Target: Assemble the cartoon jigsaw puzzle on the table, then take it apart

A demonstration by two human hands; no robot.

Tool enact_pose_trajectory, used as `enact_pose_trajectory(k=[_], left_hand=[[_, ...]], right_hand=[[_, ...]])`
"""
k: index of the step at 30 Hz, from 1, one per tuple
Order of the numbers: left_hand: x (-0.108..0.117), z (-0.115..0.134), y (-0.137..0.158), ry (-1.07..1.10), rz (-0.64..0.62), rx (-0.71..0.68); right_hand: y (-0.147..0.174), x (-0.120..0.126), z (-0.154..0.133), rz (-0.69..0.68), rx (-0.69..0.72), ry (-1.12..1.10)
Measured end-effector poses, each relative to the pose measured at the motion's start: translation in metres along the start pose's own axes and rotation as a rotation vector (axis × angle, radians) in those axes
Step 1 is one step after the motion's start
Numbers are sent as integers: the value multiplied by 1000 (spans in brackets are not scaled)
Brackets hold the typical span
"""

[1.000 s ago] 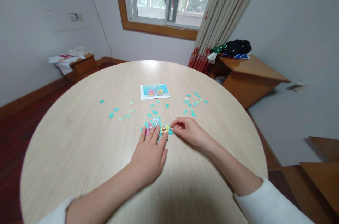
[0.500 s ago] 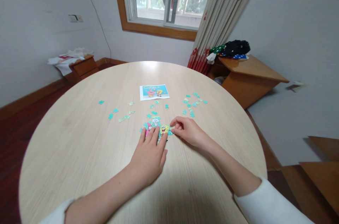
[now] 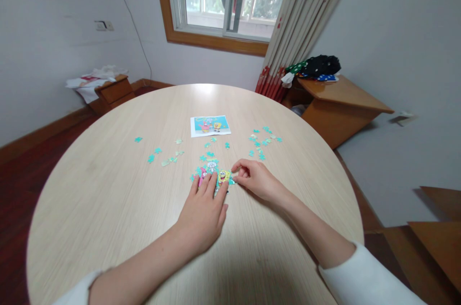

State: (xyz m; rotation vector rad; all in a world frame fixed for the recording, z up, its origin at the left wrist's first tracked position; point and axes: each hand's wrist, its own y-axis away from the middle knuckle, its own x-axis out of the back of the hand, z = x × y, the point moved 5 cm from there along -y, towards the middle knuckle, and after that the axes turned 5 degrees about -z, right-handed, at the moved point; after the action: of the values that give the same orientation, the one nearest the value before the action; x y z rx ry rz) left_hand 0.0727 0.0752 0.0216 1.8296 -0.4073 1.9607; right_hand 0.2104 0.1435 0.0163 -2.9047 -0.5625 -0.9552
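A partly joined jigsaw puzzle (image 3: pixel 224 176) lies on the table, showing a yellow square character, a pink one and a pale-faced one. My left hand (image 3: pixel 202 211) rests flat across its lower part, fingers stretched out, covering some of it. At the puzzle's right edge, my right hand (image 3: pixel 256 177) has thumb and forefinger curled in a pinch on a small teal puzzle piece (image 3: pixel 232 181). The fingertips partly hide that piece, and whether it is joined to the rest I cannot tell.
Beyond the puzzle lies a printed reference picture (image 3: pixel 211 126). Loose teal pieces are scattered to the right (image 3: pixel 265 141), to the left (image 3: pixel 151 158) and just above the puzzle (image 3: pixel 210 154). The round wooden table (image 3: pixel 108 199) stands before a window, with a cloth-topped cabinet (image 3: pixel 345 96) at right.
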Motion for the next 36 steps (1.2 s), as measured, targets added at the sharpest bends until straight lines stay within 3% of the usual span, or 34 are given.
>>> enact_pose_trajectory(k=[19,26,30,36], left_hand=[[-1,0,0,-9,-2,-2],[-2,-1,0,-14,19,-3],[-1,-1,0,-17,-3,-2],[0,0,1,-11,7,-2]], right_hand=[[1,1,-4,12,11,60],[-1,-1,-2,29,28,-35],[-4,3,-4,170,76,-112],[-10,15,-6,401,168,9]])
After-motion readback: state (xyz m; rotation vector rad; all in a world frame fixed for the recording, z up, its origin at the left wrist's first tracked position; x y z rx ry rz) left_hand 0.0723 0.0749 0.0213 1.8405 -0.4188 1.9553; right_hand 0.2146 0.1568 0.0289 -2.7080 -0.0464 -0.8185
